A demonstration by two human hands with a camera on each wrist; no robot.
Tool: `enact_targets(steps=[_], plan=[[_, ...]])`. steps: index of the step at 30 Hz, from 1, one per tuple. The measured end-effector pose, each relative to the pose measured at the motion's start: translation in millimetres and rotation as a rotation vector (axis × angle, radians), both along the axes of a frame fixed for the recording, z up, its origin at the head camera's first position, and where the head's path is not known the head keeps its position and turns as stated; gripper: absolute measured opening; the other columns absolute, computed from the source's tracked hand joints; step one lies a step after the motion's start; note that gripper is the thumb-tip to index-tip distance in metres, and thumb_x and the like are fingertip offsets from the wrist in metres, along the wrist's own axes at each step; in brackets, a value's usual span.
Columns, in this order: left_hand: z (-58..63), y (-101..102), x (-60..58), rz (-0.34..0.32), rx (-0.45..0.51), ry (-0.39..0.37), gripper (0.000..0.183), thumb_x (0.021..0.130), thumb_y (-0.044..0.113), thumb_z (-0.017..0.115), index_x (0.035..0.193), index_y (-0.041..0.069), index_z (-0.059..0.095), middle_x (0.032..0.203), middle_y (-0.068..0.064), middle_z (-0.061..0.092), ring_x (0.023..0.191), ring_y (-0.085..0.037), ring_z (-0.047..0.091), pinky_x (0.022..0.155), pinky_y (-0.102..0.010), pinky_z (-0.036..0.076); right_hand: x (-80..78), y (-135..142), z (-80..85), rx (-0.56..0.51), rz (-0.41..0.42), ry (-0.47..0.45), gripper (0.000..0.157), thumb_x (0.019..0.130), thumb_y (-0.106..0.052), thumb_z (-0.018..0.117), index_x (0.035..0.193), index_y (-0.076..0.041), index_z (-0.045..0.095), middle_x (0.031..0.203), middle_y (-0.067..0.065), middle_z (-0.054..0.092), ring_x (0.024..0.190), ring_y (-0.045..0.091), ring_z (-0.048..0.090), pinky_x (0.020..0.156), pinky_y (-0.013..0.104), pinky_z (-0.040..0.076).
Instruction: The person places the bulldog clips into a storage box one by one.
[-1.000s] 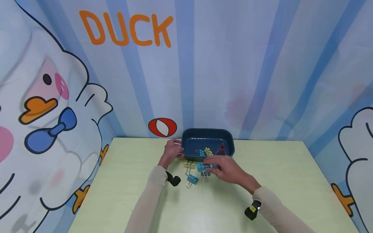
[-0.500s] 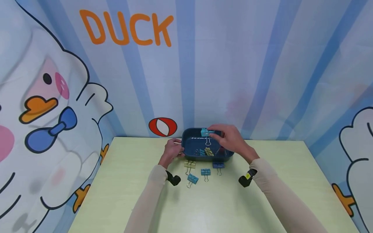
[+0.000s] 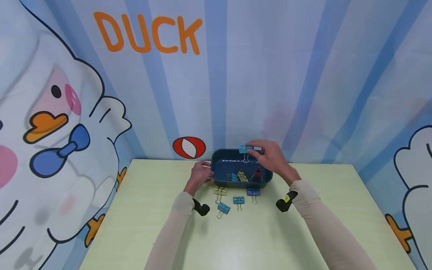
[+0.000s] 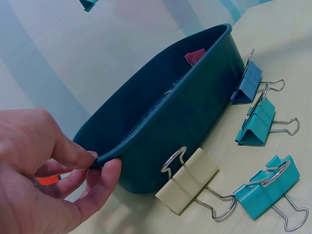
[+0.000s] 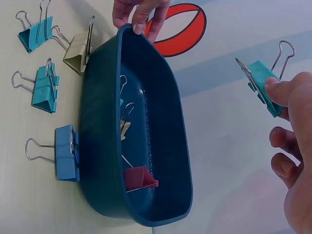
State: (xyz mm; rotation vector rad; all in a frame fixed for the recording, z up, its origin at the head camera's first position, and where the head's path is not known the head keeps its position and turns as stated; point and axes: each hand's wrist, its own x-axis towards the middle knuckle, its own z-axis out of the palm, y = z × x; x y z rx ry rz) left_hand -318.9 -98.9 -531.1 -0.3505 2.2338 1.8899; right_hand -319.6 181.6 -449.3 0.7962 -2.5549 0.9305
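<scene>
My left hand (image 3: 199, 174) pinches the left rim of a dark blue plastic bin (image 4: 161, 107), thumb over the edge and fingers outside. Above the bin's far right part, my right hand (image 3: 271, 156) holds a teal binder clip (image 5: 265, 83) between thumb and fingers, its wire handles sticking out. Inside the bin lie a red binder clip (image 5: 139, 178), a yellow binder clip (image 3: 242, 176) and a teal one, partly hidden by the wall in the wrist views.
In front of the bin on the pale table (image 3: 135, 225) stand a cream binder clip (image 4: 187, 181), a blue binder clip (image 3: 253, 192) and two teal binder clips, one of them nearest (image 3: 223, 208). A printed curtain (image 3: 249, 75) hangs right behind the bin.
My right hand has lifted the teal binder clip from the table in front and carried it over the bin, lately shifting a little right. The left hand stays on the rim.
</scene>
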Motion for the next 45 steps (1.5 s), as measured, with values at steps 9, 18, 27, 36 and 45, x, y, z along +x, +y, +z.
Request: enact_targets(steps=[9,18,27,36,45], plan=[[-0.1,0.5,-0.1,0.003,-0.005,0.000,0.036,0.093,-0.008,0.060,0.129,-0.007,0.058,0.105,-0.021,0.070,0.083,-0.028,0.073,0.073,-0.036,0.064,-1.4,3.3,-7.4,-0.013,-0.045,-0.005,0.042,0.099,-0.022,0.073,0.138,-0.009,0.068,0.140,0.016,0.063,0.052,0.010,0.052,0.059,0.039,0.052],[-0.1,1.1,-0.4,0.009,-0.011,0.003,0.036,0.093,-0.008,0.060,0.129,-0.007,0.058,0.107,-0.022,0.070,0.080,-0.025,0.072,0.074,-0.038,0.064,4.6,6.6,-6.2,0.002,-0.007,-0.054,0.062,0.095,-0.033,0.077,0.150,-0.014,0.056,0.154,0.015,0.051,0.055,0.013,0.052,0.059,0.035,0.050],[-2.2,1.2,-1.7,0.006,-0.007,-0.006,0.035,0.093,-0.008,0.061,0.128,-0.006,0.058,0.108,-0.022,0.069,0.077,-0.024,0.070,0.073,-0.037,0.064,31.8,17.9,-21.5,-0.023,0.049,-0.091,0.057,0.094,-0.032,0.079,0.146,-0.016,0.061,0.148,0.009,0.057,0.056,0.010,0.050,0.054,0.030,0.047],[-3.1,2.1,-3.2,0.015,-0.033,-0.010,0.035,0.093,-0.007,0.062,0.128,-0.005,0.058,0.110,-0.022,0.068,0.079,-0.024,0.071,0.073,-0.036,0.064,67.4,26.2,-58.6,-0.047,0.054,-0.101,0.049,0.090,-0.026,0.083,0.137,-0.016,0.069,0.135,0.009,0.065,0.064,0.006,0.054,0.054,0.025,0.049],[-4.3,1.2,-1.7,0.005,-0.007,0.011,0.036,0.094,-0.006,0.061,0.129,-0.005,0.058,0.107,-0.020,0.067,0.087,-0.029,0.072,0.074,-0.036,0.064,86.9,30.7,-103.0,-0.044,0.048,-0.157,0.042,0.089,-0.023,0.083,0.128,-0.010,0.073,0.124,0.008,0.071,0.066,0.005,0.053,0.055,0.023,0.050]])
